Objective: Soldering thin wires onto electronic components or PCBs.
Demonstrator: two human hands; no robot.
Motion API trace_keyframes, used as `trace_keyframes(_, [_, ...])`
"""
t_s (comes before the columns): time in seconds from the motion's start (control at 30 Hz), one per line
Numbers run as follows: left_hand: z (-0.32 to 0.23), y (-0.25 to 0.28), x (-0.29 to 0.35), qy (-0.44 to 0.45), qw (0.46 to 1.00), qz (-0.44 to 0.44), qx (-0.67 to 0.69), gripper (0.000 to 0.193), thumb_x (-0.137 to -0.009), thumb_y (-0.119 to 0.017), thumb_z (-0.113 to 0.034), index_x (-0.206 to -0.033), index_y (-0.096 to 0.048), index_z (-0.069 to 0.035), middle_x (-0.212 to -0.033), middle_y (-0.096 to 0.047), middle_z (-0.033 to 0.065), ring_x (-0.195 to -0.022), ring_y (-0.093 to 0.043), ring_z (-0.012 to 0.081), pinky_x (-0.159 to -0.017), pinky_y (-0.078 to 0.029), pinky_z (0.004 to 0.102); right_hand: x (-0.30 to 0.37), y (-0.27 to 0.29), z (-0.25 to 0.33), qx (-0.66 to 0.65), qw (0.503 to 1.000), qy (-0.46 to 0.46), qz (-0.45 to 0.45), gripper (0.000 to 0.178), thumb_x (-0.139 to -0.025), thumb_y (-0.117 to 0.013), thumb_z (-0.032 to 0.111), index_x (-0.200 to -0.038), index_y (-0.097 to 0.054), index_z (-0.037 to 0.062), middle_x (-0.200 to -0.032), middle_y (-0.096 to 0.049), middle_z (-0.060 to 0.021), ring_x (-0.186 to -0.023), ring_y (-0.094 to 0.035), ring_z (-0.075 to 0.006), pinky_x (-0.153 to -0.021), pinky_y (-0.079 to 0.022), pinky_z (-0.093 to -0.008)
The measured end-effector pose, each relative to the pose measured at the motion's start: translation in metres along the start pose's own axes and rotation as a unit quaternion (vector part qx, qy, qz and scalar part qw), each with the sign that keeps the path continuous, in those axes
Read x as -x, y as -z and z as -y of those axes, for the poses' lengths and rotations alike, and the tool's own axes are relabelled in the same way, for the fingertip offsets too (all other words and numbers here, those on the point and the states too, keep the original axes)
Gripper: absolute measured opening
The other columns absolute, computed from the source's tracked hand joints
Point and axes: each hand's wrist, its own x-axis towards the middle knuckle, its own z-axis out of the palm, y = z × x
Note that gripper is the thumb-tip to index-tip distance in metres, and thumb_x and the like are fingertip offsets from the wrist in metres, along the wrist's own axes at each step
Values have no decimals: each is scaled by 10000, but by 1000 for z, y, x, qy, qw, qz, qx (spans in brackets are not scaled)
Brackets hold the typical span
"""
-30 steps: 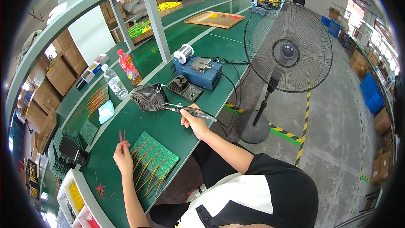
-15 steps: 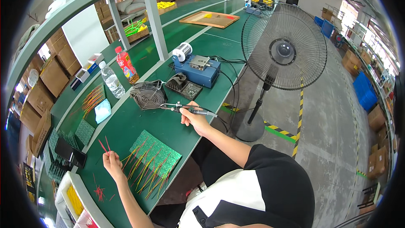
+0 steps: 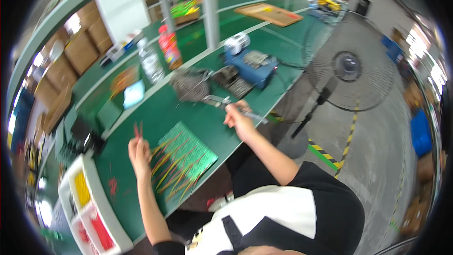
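Note:
My left hand (image 3: 140,153) is closed in a pinch on thin red wires (image 3: 137,130) that point up from its fingers. Beside it on the green bench lies a green circuit board panel (image 3: 206,153), with several red and yellow wires (image 3: 175,166) running across it and hanging past its near edge. My right hand (image 3: 238,119) grips a soldering iron (image 3: 251,114) with a metal feed guide at its front. The iron's front end points left toward a small black round-grilled fan (image 3: 191,85). Motion blur hides the tip and the wire ends.
A blue soldering unit (image 3: 257,72) with a solder spool (image 3: 237,42) and a black iron stand (image 3: 231,81) sit beyond my right hand. Two bottles (image 3: 151,61) stand behind the small fan. A white foam tray (image 3: 120,231) of wires is near left. A pedestal fan (image 3: 348,66) stands right.
The whole view has shifted, so the bench things appear farther right, and more of the foam tray shows. Both hands keep their holds and have barely moved relative to the panel.

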Motion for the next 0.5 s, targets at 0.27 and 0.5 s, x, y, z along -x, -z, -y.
trace_keyframes(0.27, [3, 2, -6, -11, 999, 29, -15, 88, -907, -526, -134, -911, -514, -46, -631, -428, -64, -471, -322, 6, -402, -239, 183, -9, 6, 2, -10, 999, 37, 6, 142, -879, -591, 138, -834, -485, 55, -571, -537, -53, -438, -445, -73, -467, -416, -209])
trace_keyframes(0.5, [4, 8, 11, 16, 995, 51, -87, 101, -873, -550, -118, -903, -532, -23, -657, -499, -47, -499, -349, 7, -432, -257, 184, -3, 2, 2, -4, 1000, 23, 12, 126, -890, -576, 134, -832, -487, 66, -581, -525, -31, -448, -444, -69, -545, -485, -251])
